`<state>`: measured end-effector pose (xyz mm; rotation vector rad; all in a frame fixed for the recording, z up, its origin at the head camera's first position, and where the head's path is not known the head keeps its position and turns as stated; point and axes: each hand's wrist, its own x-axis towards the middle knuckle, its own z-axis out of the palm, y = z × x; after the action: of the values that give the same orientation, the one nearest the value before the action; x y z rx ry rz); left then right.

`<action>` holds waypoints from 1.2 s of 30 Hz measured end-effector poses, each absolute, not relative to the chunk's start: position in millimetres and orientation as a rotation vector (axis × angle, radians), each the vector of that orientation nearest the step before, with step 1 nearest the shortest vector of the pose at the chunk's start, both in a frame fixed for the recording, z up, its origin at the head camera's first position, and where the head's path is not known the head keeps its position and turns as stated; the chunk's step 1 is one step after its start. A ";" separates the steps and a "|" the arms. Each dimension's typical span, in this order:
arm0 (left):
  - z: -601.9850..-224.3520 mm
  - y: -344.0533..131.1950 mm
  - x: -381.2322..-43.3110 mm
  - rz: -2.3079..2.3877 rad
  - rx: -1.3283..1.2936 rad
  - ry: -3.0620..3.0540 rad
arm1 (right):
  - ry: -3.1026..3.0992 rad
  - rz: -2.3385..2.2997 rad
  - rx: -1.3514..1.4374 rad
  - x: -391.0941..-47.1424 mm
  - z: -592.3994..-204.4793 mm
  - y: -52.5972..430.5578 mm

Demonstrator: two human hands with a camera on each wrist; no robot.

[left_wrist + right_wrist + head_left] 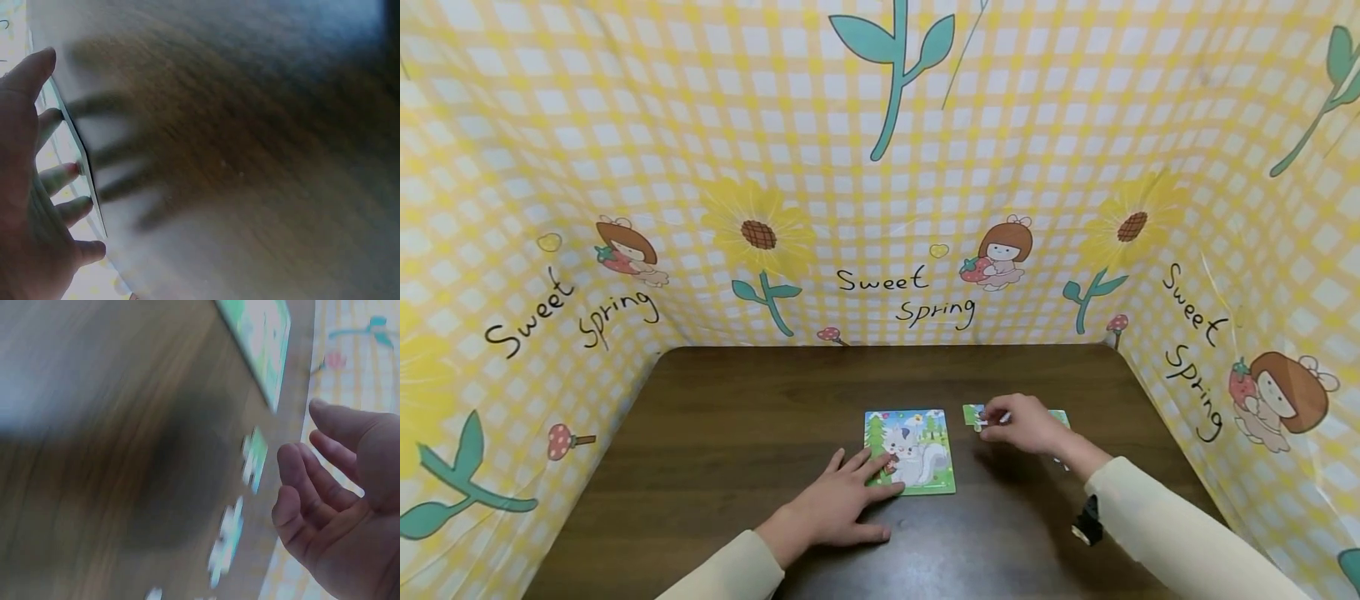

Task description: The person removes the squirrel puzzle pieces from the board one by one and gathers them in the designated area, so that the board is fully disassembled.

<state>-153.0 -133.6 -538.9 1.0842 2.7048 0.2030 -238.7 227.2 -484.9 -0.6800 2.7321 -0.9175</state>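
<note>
Low in the head view, left of centre, the left hand (838, 500) spreads straight fingers onto the squirrel puzzle (921, 457) at lower centre, which looks light, stiff and best held by its edges; farther right, the right hand (1028, 423), fingers loosely bent, holding nothing, hovers by loose pieces (972, 414), likely slippery, pinchable at their rims; the cloth (865, 242) behind reads "Sweet Spring"

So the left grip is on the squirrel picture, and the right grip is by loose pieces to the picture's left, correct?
Not quite: the loose pieces lie right of the squirrel picture, as the head view shows. The rest stands.
</note>
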 end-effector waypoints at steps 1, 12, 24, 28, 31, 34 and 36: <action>-539.5 -133.8 -153.2 0.203 1.083 2.702 | 2.706 -0.928 -0.702 -239.5 -487.0 216.9; -540.8 -134.3 -152.2 0.236 1.072 2.692 | 2.609 -0.916 -0.812 -241.9 -517.4 129.3; -538.3 -131.4 -152.3 0.238 1.051 2.689 | 2.697 -0.875 -0.746 -239.5 -527.2 110.3; -541.6 -131.9 -151.8 0.244 1.049 2.689 | 2.691 -0.910 -0.719 -239.9 -528.7 111.5; -541.8 -131.3 -151.1 0.250 1.046 2.687 | 2.677 -0.918 -0.711 -239.3 -528.4 111.9; -540.8 -130.1 -150.9 0.244 1.048 2.691 | 2.668 -0.915 -0.709 -239.0 -528.9 111.6; -540.5 -129.2 -150.5 0.236 1.049 2.696 | 2.670 -0.912 -0.719 -239.3 -529.9 111.0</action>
<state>-150.5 -129.2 -540.5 1.0492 2.6961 0.2356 -239.3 111.0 -529.9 -0.7186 2.6705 -0.9122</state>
